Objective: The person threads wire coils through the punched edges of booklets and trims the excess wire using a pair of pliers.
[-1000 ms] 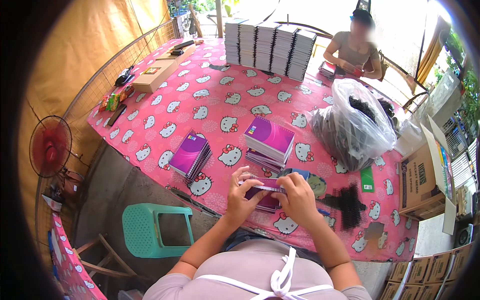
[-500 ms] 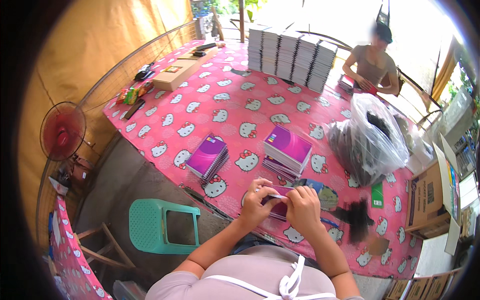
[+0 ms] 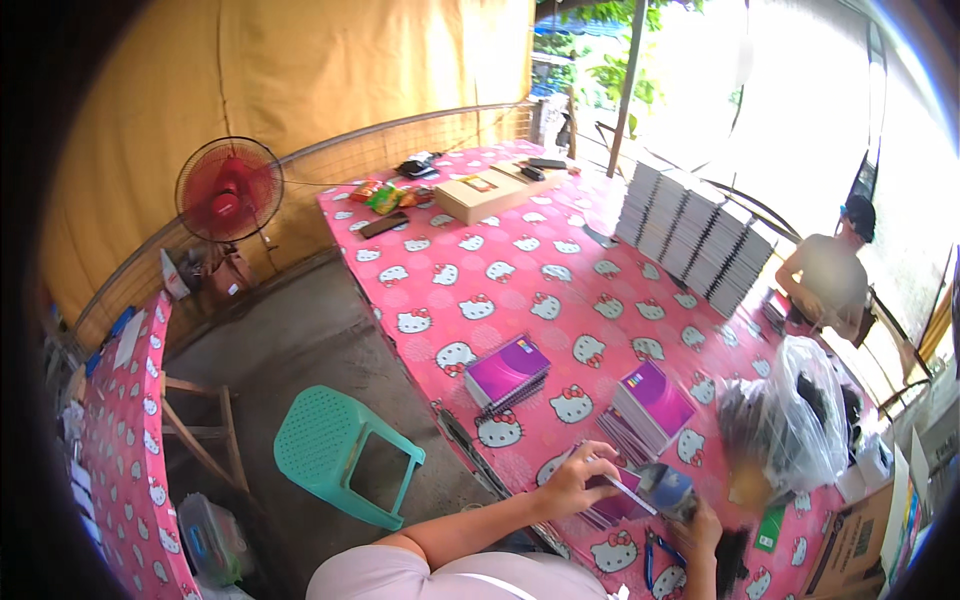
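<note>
My left hand [image 3: 580,482] grips the edge of a thin purple notebook [image 3: 632,492], tilted above more purple notebooks [image 3: 600,518] near the table's front edge. My right hand [image 3: 700,530] is to the right of it, beside a blue-green printed sheet [image 3: 668,488] and a black pile [image 3: 733,562] of what look like binding coils; its fingers are partly hidden. Blue-handled pliers [image 3: 652,562] lie just left of my right wrist. Farther back are a spiral-bound purple notebook stack [image 3: 508,372] and a taller purple notebook stack [image 3: 660,400].
Tall rows of white spiral-bound books [image 3: 690,235] stand at the far right, near a seated person [image 3: 830,275]. A clear plastic bag [image 3: 805,430] of black material and a cardboard box [image 3: 850,545] are at right. A green stool [image 3: 345,450] stands left of the pink table [image 3: 480,290].
My hands have parted: the left keeps hold of the notebook, while the right has moved away to the right and nearer me. The view has turned left.
</note>
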A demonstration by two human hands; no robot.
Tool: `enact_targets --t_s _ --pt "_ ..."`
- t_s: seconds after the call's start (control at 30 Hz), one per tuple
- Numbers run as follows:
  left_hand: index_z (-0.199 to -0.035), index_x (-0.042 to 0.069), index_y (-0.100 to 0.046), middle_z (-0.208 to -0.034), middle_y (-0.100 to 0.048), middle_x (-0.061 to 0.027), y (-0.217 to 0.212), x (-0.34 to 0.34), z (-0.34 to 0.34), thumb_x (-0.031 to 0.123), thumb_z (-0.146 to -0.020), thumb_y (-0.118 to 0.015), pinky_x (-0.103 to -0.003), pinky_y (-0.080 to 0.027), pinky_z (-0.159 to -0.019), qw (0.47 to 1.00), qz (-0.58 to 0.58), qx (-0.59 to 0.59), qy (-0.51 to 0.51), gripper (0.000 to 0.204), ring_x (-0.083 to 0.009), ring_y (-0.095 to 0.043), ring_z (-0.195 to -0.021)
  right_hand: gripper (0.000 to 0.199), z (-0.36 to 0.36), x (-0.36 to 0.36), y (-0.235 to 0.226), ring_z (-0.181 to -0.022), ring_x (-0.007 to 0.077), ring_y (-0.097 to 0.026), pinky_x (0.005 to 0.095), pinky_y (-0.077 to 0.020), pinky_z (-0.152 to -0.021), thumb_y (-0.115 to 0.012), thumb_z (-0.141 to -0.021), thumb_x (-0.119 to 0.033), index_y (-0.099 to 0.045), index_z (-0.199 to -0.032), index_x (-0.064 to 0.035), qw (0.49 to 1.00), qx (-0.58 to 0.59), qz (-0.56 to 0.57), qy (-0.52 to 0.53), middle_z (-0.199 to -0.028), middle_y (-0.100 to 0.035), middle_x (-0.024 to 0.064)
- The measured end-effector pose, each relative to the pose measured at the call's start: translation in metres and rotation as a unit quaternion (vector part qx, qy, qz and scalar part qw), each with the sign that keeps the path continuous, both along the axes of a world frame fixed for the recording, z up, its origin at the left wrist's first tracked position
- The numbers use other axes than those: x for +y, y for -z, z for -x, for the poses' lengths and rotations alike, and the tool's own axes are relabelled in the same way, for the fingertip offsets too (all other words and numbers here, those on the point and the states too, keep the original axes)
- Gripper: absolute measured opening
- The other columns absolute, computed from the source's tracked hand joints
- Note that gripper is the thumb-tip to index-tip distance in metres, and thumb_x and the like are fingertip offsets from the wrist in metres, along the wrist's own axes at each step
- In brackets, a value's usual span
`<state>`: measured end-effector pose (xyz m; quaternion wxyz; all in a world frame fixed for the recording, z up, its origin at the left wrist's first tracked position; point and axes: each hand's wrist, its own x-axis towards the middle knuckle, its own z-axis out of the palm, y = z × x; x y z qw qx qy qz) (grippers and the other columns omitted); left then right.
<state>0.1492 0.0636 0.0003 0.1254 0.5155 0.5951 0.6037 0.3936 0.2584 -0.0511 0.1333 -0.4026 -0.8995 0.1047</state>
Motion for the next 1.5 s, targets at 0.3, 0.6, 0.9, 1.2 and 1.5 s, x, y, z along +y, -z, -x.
enact_targets --t_s 0.3,0.6,0.9,1.2,1.5 --pt "-0.09 0.011 -0.067 -0.106 -0.056 -0.0046 0.0 0.0 0.006 0.01 -0.073 -0.077 -0.033 -0.047 -0.083 0.997 0.02 -0.033 0.07 0.02 -0.0186 -0.057 -0.097 0.032 0.041 -0.012 -0.069 -0.076 0.0166 -0.062 0.0306 -0.051 -0.065 -0.07 -0.069 0.0 -0.057 -0.098 0.0008 0.824 0.364 0.415 -0.124 -0.087 -0.062 0.0074" --pt "-0.103 0.006 -0.059 -0.106 -0.058 -0.0052 0.006 0.001 0.015 0.003 -0.081 -0.069 -0.03 -0.045 -0.087 0.99 0.003 -0.092 0.103 0.024 -0.0161 -0.056 -0.1 0.029 0.075 -0.008 -0.088 -0.076 0.0114 -0.061 0.0288 -0.0507 -0.07 -0.075 -0.069 -0.004 -0.06 -0.092 -0.0003 0.938 0.21 0.232 -0.15 -0.083 -0.065 0.0062" --pt "-0.113 0.004 -0.06 -0.103 -0.063 -0.0025 0.046 -0.002 0.02 -0.001 -0.089 -0.06 -0.021 -0.046 -0.075 0.922 -0.044 -0.339 0.182 0.025 -0.0072 -0.057 -0.092 0.043 0.081 -0.016 -0.083 -0.076 0.0141 -0.064 0.0271 -0.0525 -0.069 -0.076 -0.068 0.003 -0.061 -0.107 0.003 0.823 0.339 0.406 -0.207 -0.086 -0.067 0.0078" --pt "-0.107 0.006 -0.055 -0.099 -0.057 -0.0012 0.026 0.021 0.015 -0.002 -0.089 -0.059 -0.023 -0.045 -0.085 0.921 -0.103 -0.314 0.205 0.02 -0.0088 -0.055 -0.096 0.03 0.054 -0.005 -0.092 -0.081 0.0142 -0.058 0.0277 -0.0466 -0.074 -0.07 -0.069 -0.011 -0.06 -0.096 -0.0009 0.869 0.399 0.259 -0.139 -0.082 -0.06 0.0033" --pt "-0.106 0.003 -0.057 -0.106 -0.06 -0.0062 0.019 0.005 0.018 -0.008 -0.089 -0.054 -0.026 -0.045 -0.09 0.948 0.018 -0.275 0.156 0.02 -0.0125 -0.056 -0.104 0.038 0.006 0.007 -0.05 -0.093 0.0354 -0.061 0.0424 -0.048 -0.081 -0.072 -0.068 -0.015 -0.061 -0.102 -0.0005 0.995 0.069 0.039 0.068 -0.099 -0.063 0.0175"
